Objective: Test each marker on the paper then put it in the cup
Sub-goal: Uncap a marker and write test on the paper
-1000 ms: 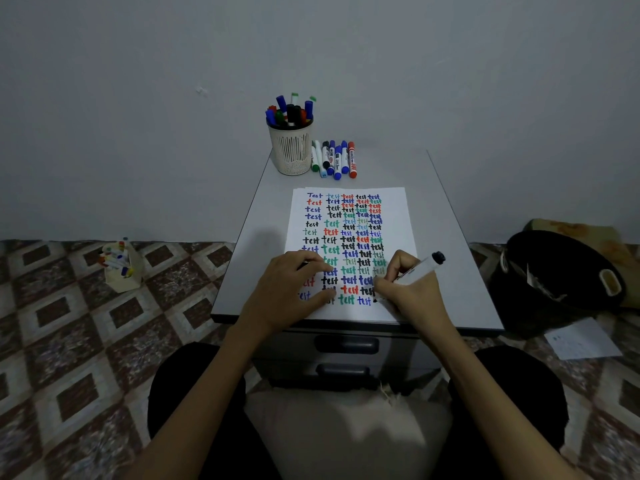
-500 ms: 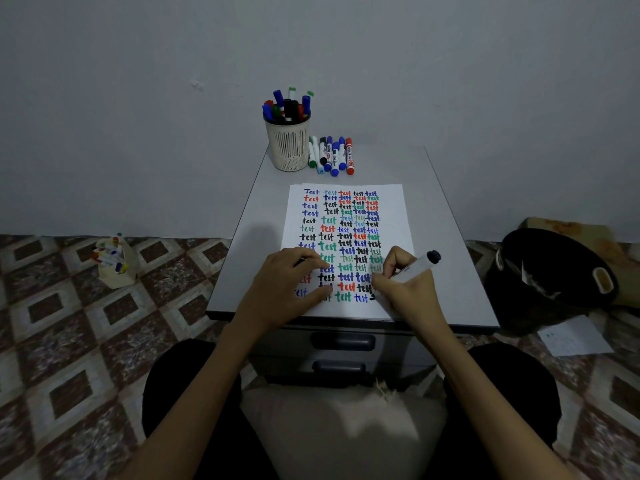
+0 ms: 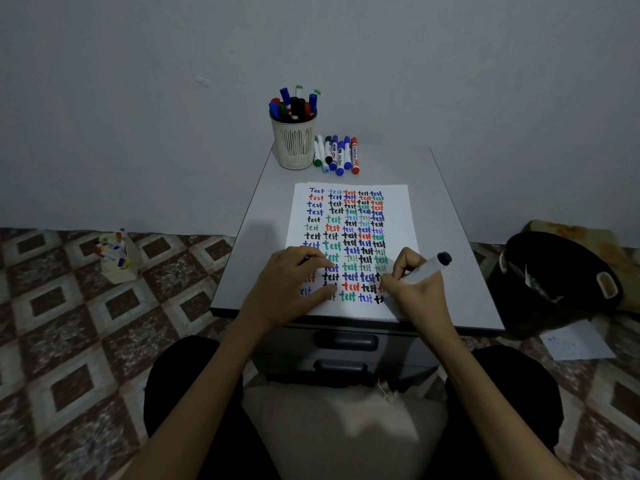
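Marker — white barrel, black rear end — pinched in the right hand, thumb and fingers curled tight round its lower part; the tip is hidden behind the fingers at the lower right of the paper, and the barrel slants up and right past the knuckles. Left hand rests on the sheet's lower left, fingers relaxed, pressing it down. Cup of markers stands at the table's far edge — a row of loose markers lies just beside it.

Left hand lies flat; right hand pinches, fingers curled.
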